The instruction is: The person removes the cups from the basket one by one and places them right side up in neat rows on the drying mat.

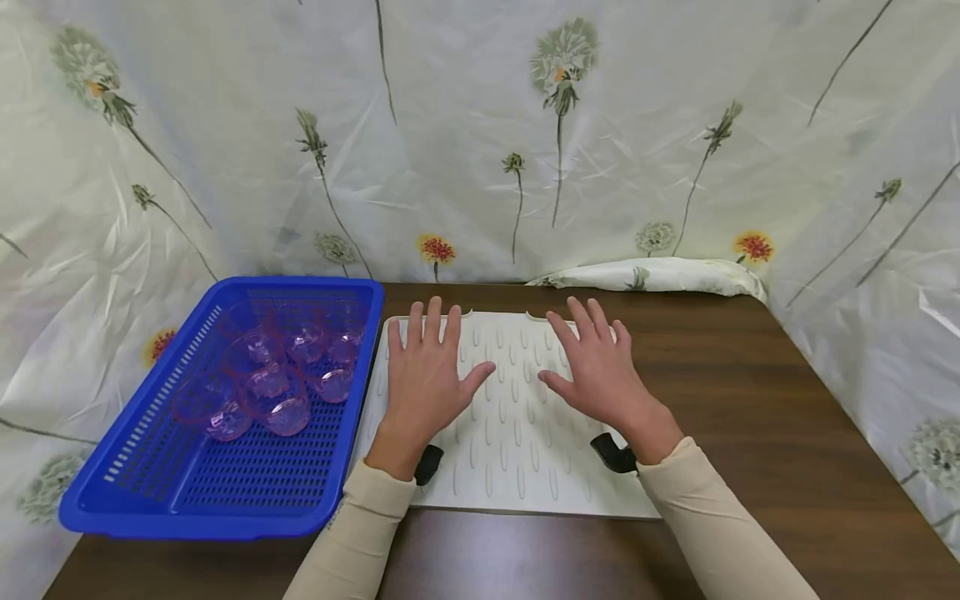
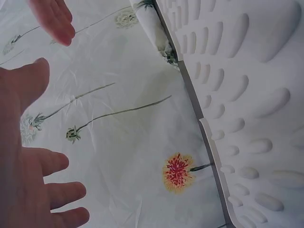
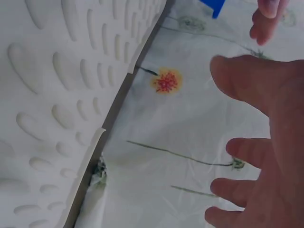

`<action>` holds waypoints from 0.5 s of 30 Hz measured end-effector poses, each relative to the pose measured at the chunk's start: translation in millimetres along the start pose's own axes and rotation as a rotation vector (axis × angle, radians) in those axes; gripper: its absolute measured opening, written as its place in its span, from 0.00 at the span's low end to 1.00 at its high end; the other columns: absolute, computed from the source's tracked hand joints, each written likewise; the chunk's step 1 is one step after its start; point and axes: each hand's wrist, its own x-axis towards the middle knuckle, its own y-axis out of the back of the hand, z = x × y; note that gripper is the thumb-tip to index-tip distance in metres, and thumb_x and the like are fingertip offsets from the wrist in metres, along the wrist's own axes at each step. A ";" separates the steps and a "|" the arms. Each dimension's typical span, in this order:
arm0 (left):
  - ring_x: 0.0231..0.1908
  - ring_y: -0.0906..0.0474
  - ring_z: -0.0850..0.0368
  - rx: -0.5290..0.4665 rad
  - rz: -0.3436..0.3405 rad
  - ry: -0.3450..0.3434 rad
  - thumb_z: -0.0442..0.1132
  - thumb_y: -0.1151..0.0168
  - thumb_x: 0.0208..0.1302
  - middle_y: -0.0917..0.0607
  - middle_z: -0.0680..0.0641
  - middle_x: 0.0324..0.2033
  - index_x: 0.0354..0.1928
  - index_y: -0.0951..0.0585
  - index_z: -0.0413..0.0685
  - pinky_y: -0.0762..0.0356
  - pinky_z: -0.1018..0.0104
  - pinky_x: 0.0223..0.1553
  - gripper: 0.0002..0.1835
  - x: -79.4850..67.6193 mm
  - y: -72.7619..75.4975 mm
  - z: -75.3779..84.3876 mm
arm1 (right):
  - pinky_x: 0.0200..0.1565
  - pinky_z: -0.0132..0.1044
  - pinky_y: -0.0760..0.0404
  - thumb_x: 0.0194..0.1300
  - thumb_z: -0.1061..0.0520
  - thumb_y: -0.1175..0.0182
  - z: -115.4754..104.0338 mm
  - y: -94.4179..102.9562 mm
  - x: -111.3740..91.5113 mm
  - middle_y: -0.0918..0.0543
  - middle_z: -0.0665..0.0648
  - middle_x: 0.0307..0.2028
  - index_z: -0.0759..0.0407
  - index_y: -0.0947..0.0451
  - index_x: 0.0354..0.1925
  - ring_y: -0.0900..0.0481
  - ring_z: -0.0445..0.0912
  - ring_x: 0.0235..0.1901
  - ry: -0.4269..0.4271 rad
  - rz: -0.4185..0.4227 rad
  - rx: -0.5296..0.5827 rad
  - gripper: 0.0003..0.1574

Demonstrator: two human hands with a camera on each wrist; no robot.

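Observation:
Both hands are held above a white mat (image 1: 510, 433) with raised oval bumps. The left hand (image 1: 426, 379) is over the mat's left side, fingers straight and spread, palm down. Over the right side is the right hand (image 1: 603, 375), its fingers likewise extended and apart. Neither hand holds anything. In the left wrist view, the left hand (image 2: 28, 142) shows with the bumpy mat (image 2: 256, 118) to one side. The right wrist view has the right hand (image 3: 266, 128) apart from the mat (image 3: 57, 104).
A blue plastic basket (image 1: 198, 527) stands left of the mat, with several clear pink cups (image 1: 270, 383) inside. The brown wooden table (image 1: 720, 400) extends to the right. Flower-patterned cloth (image 1: 450, 142) hangs around the back and sides, with a rolled fold (image 1: 660, 275) along the table's rear edge.

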 end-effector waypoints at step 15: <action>0.62 0.26 0.47 -0.071 0.097 -0.080 0.59 0.34 0.61 0.19 0.44 0.59 0.63 0.24 0.48 0.32 0.42 0.65 0.33 -5.0 6.6 4.4 | 0.50 0.60 0.22 0.60 0.54 0.32 1.7 5.2 -2.1 0.15 0.59 0.50 0.60 0.17 0.46 0.20 0.58 0.54 0.114 0.173 0.078 0.16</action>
